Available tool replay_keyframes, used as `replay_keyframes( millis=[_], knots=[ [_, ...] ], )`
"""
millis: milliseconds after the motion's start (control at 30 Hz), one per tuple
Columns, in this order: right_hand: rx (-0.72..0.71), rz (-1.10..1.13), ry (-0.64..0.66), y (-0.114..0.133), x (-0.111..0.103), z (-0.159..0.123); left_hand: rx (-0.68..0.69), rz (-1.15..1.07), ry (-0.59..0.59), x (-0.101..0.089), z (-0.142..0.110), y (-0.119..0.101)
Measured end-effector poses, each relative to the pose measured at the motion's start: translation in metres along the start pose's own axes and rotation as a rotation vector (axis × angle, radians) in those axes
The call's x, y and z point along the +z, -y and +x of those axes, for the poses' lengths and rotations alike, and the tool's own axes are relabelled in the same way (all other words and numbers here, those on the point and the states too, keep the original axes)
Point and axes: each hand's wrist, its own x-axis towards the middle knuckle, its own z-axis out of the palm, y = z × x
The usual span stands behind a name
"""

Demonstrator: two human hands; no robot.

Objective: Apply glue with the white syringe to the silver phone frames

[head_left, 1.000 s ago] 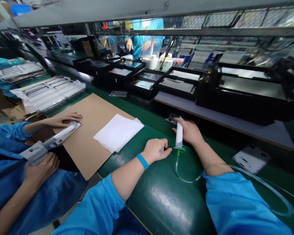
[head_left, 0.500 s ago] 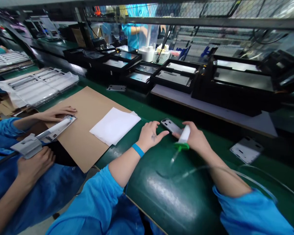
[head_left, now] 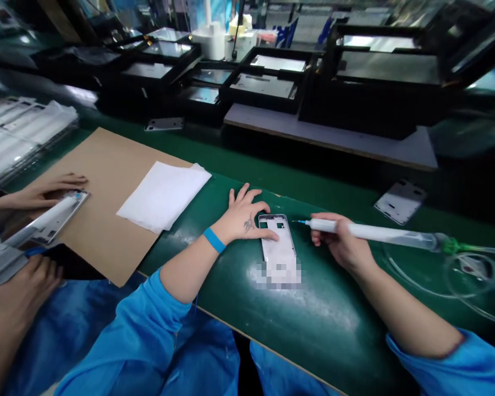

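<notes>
A white phone frame (head_left: 286, 242) lies flat on the green mat in front of me, its cutouts at the far end; the near end is pixelated. My left hand (head_left: 247, 217) is open, fingers spread, with the thumb lying across the frame's left side and the index finger at its upper left corner. Right of the frame, my right hand (head_left: 344, 242) is closed around a glue syringe (head_left: 379, 232) filled with white material. Its thin blue needle tip points left, just above the mat and apart from the frame. A green cap and clear tube trail from its back end.
At left, a co-worker's hands (head_left: 37, 264) work with another syringe over a phone frame on brown cardboard (head_left: 99, 165). White paper (head_left: 160, 195) overlaps the cardboard. Another phone frame (head_left: 400, 201) lies right, one (head_left: 164, 124) at the back. Black trays (head_left: 268, 82) line the far side.
The syringe has swung from upright to level, needle pointing left. The phone frame has come nearer and lies on the mat; my left hand now touches it, and my right hand has left it.
</notes>
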Motion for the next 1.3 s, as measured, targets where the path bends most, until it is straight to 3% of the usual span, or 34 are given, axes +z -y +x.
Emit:
replay_keyframes(
  millis=[133,267,367,1300],
  knots=[
    [-0.119,-0.226,0.052,0.004,0.012,0.002,0.045,0.023,-0.014,0.006,0.002,-0.007],
    [-0.212,-0.284,0.124,0.010,0.032,0.007,0.111,0.005,0.028,0.007,0.006,-0.010],
    [-0.241,-0.385,0.094,0.013,0.038,0.009,0.108,-0.018,0.039,0.007,0.008,-0.009],
    [-0.172,-0.515,0.075,0.019,0.040,0.007,0.112,-0.050,0.067,0.006,0.010,-0.014]
  ],
)
